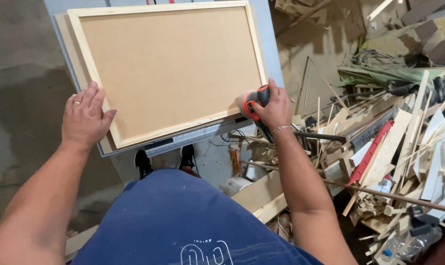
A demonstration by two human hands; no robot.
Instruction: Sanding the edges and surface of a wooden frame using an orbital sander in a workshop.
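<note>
Right hand (274, 109) is closed around one orange-and-black handheld power sander (252, 102), gripping it from above with the fingers wrapped over its body. One rectangular pale wooden frame with a tan board panel (171, 68) lies flat on one grey work table (276, 54). The sander sits at the frame's right edge near the lower right corner, directly under that hand; whether its pad touches the wood is hard to tell from this angle. Left hand (86, 118) lies open and flat, palm down, pressing on the frame's lower left corner, holding nothing. Two black shoes (164, 161) show below the table edge. One sprawling heap of pale wood offcuts (394, 142) lies just beside the right arm.
</note>
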